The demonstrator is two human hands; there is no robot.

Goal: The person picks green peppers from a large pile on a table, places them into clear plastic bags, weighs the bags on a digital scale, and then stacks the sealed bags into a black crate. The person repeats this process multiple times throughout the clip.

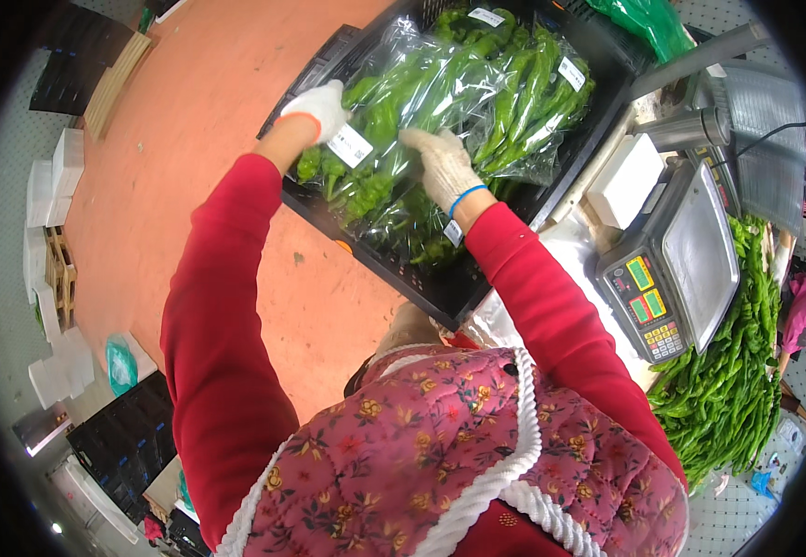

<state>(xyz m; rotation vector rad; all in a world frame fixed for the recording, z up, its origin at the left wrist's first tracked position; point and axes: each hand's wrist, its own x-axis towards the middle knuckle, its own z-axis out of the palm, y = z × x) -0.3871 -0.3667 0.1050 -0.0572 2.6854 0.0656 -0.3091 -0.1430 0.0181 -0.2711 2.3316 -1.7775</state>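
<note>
Before me is a black plastic crate holding several clear plastic bags of long green peppers, with white printed labels. My left hand, in a white knit glove with an orange cuff, lies on the left edge of one bag, beside its label. My right hand, in a cream knit glove with a blue cuff, rests on the same bag near its middle, index finger extended. Whether either hand grips the plastic cannot be told.
Right of the crate are a white box, a digital scale with a metal pan and a large heap of loose green peppers. White boxes, a wooden pallet and black crates stand at the left.
</note>
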